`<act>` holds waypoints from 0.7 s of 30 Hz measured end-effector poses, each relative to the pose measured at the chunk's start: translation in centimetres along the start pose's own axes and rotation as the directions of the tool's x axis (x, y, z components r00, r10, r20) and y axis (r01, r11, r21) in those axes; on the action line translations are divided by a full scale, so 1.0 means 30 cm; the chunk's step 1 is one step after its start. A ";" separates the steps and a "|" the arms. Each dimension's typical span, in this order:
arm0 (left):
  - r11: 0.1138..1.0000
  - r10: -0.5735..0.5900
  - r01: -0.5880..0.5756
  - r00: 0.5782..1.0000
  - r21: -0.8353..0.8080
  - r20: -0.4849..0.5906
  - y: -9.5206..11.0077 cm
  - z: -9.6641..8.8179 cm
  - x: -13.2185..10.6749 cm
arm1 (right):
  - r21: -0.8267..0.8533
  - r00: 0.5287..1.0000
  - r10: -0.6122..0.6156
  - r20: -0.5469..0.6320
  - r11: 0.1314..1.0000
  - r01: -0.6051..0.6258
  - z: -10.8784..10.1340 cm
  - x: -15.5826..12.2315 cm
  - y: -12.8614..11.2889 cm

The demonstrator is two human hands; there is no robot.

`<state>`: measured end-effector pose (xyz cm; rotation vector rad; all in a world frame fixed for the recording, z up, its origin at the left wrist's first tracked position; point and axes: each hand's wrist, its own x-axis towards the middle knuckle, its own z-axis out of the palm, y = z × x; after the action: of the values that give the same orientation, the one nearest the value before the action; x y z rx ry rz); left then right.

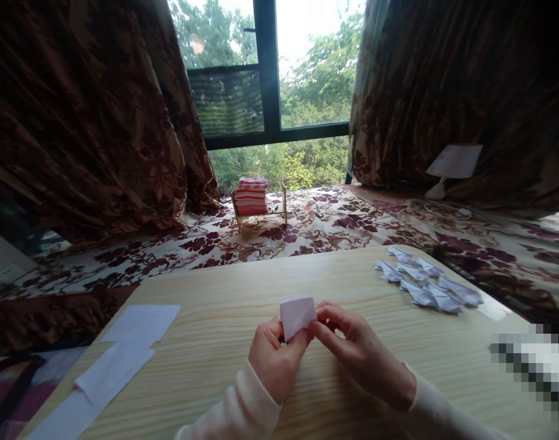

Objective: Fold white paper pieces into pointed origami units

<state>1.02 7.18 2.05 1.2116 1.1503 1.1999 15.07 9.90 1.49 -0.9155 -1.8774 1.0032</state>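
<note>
A small folded piece of white paper (298, 316) is held up above the table, in front of me. My left hand (277, 357) grips its lower left side, with the thumb across the near face. At the paper's right edge, my right hand (353, 342) pinches it between thumb and index finger. A faint diagonal crease runs over the near face. The fingers behind the paper are hidden.
Flat white paper sheets (117, 366) lie at the left of the pale wooden table (215, 324). Several folded paper pieces (421, 281) sit at the back right. Beyond are a small rack of striped cloths (252, 197) and a lamp (454, 162). A blurred-out object (536, 360) is at the right edge.
</note>
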 end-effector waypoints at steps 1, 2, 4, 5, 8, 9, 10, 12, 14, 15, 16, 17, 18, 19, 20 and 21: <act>1.000 0.002 -0.002 1.000 0.002 0.002 0.002 0.001 -0.001 | -0.022 1.000 -0.011 -0.010 1.000 0.011 0.003 -0.001 -0.004; 1.000 -0.001 0.001 1.000 0.003 0.000 0.003 0.003 -0.002 | -0.043 1.000 -0.018 -0.024 0.999 0.017 0.005 -0.003 -0.008; 0.999 -0.035 0.035 0.999 0.003 -0.014 0.004 0.005 -0.001 | -0.066 0.999 -0.005 -0.047 0.998 0.002 0.008 -0.003 -0.012; 0.998 -0.063 0.063 0.998 0.004 -0.019 0.005 0.005 0.002 | -0.060 0.999 0.019 -0.051 0.998 -0.022 0.007 -0.002 -0.012; 0.989 -0.147 0.147 0.989 0.017 -0.011 0.008 -0.006 0.018 | 0.005 0.991 0.128 -0.045 0.992 -0.128 -0.006 0.002 -0.007; 0.987 -0.161 0.161 0.987 0.015 -0.014 0.010 -0.013 0.025 | 0.025 0.986 0.158 -0.046 0.987 -0.157 -0.011 0.003 -0.006; 0.986 -0.165 0.165 0.986 0.003 -0.029 0.013 -0.020 0.031 | 0.040 0.983 0.177 -0.049 0.984 -0.175 -0.016 0.004 -0.005; 0.988 -0.150 0.148 0.984 -0.036 -0.097 0.014 -0.035 0.043 | 0.048 0.981 0.187 -0.060 0.982 -0.184 -0.021 0.005 -0.005; 0.992 -0.117 0.106 0.976 -0.071 -0.185 0.009 -0.047 0.051 | 0.051 0.982 0.181 -0.059 0.983 -0.178 -0.018 0.005 -0.005; 0.992 -0.107 0.091 0.971 -0.082 -0.214 0.002 -0.051 0.054 | 0.059 0.983 0.177 -0.049 0.983 -0.174 -0.015 0.005 -0.003; 0.992 -0.103 0.083 0.967 -0.092 -0.232 -0.006 -0.054 0.057 | 0.068 0.984 0.175 -0.034 0.983 -0.172 -0.011 0.005 -0.001; 0.991 -0.104 0.081 0.965 -0.102 -0.240 -0.017 -0.057 0.060 | 0.076 0.985 0.173 -0.014 0.982 -0.171 -0.008 0.005 0.004; 0.990 -0.109 0.084 0.965 -0.113 -0.237 -0.028 -0.059 0.062 | 0.076 0.986 0.168 0.006 0.983 -0.168 -0.007 0.006 0.010; 0.988 -0.117 0.090 0.966 -0.124 -0.230 -0.039 -0.061 0.065 | 0.063 0.986 0.163 0.020 0.984 -0.164 -0.008 0.007 0.017; 0.986 -0.125 0.097 0.967 -0.136 -0.222 -0.049 -0.062 0.067 | 0.034 0.988 0.156 0.023 0.987 -0.156 -0.012 0.008 0.024; 0.984 -0.134 0.104 0.967 -0.148 -0.215 -0.057 -0.063 0.068 | -0.004 0.989 0.147 0.015 0.989 -0.147 -0.017 0.009 0.030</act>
<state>-0.73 9.33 0.31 0.9082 1.2671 1.3248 15.60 10.68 0.97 -1.0636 -1.8453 1.0982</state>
